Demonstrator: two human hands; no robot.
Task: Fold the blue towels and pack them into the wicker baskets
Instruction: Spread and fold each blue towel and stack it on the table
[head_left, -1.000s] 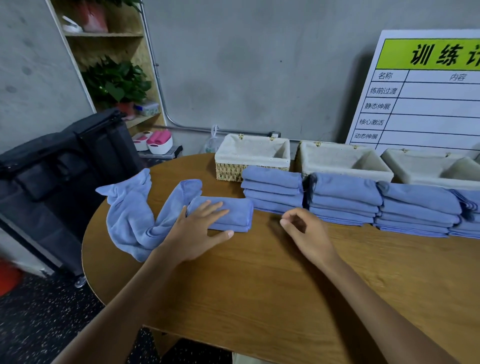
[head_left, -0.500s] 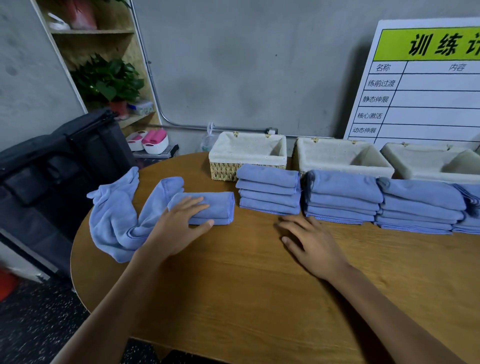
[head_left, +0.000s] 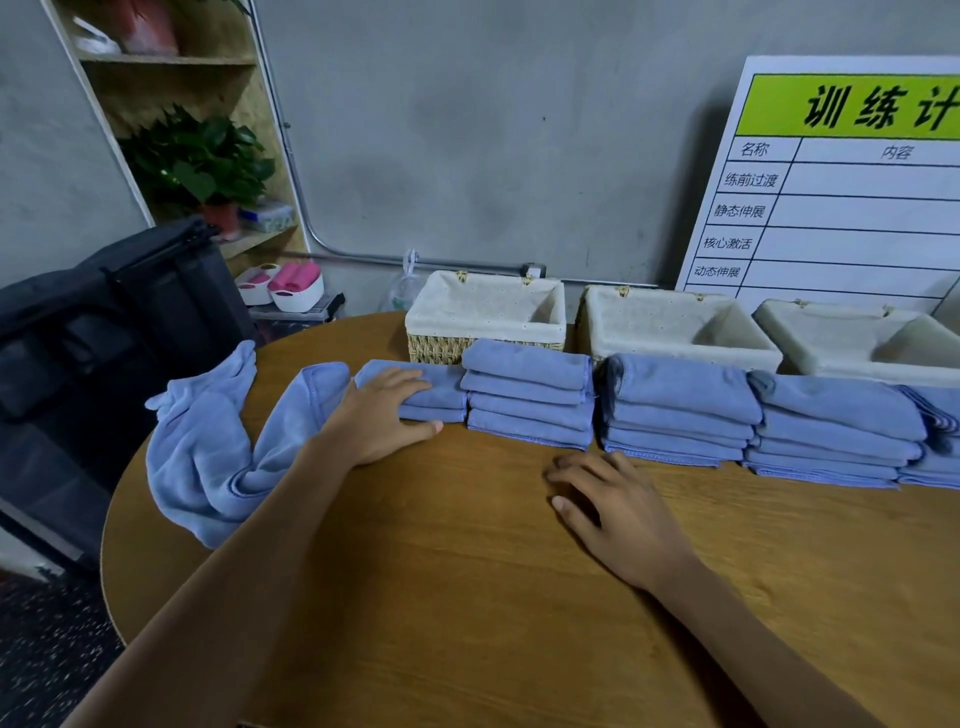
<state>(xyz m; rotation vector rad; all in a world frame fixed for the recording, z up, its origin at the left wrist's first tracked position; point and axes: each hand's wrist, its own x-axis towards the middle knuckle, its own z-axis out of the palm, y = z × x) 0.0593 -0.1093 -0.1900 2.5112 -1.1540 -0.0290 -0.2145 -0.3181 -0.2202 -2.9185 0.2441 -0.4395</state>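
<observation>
The left hand (head_left: 382, 415) lies flat on a folded blue towel (head_left: 431, 397), fingers straight and spread over its top, thumb stretched along the table (head_left: 467, 597) at the towel's near edge. It presses rather than grips. The right hand (head_left: 618, 512) rests palm down on the bare wood, fingers relaxed, holding nothing, just in front of the stacks.

The towel under the left hand sits at the left end of a row, its right end touching a stack of four folded towels (head_left: 527, 397). Further right stand a second stack (head_left: 680, 410) and a third stack (head_left: 836, 431), with more folded edges running off the right side. Behind the row are three cloth-lined wicker baskets: the left basket (head_left: 485, 317), the middle basket (head_left: 675, 327) and the right basket (head_left: 862, 338). What shows of their insides holds no towels.

The step in hand looks like lining up the newly folded towel with the row. Two loose towels (head_left: 208, 441) lie crumpled at the table's left edge, so folding is not finished; the next move likely calls for drawing one onto open wood and spreading it flat.

The stacks stand between the hands and the baskets, so packing means lifting over them. A dark bag (head_left: 104, 332), a shelf with a plant (head_left: 200, 161) and a white chart board (head_left: 841, 192) stand around.
</observation>
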